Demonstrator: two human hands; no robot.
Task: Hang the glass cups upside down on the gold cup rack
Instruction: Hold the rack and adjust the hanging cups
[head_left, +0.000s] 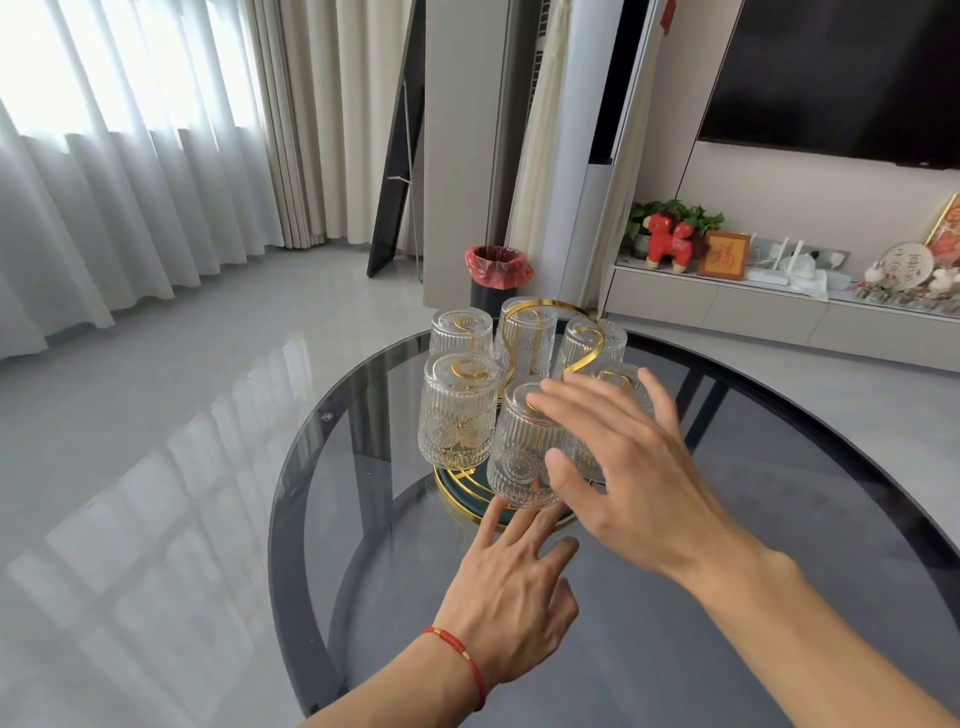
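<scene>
Both hands are spread with nothing gripped. The right hand (618, 467) hovers with fingers fanned over the flat bottom of the nearest glass cup (524, 452), thumb beside its wall; whether the skin touches the glass I cannot tell. The left hand (511, 587), a red cord bracelet (462, 660) on its wrist, reaches with fingertips at the rim of the gold cup rack (545, 332), low at centre frame.

Six cups appear to sit upside down on the rack, so the hanging looks nearly or fully done. The step in hand seems to be seating that nearest cup. To do it well, I judge the left hand should steady the base while the right presses lightly straight down, checking that the cup sits square on its prong without knocking its neighbours.

All cups are clear, ribbed, with embossed round flower medallions near the rim. They cluster at centre frame on the dark glass tabletop (779, 467).
</scene>
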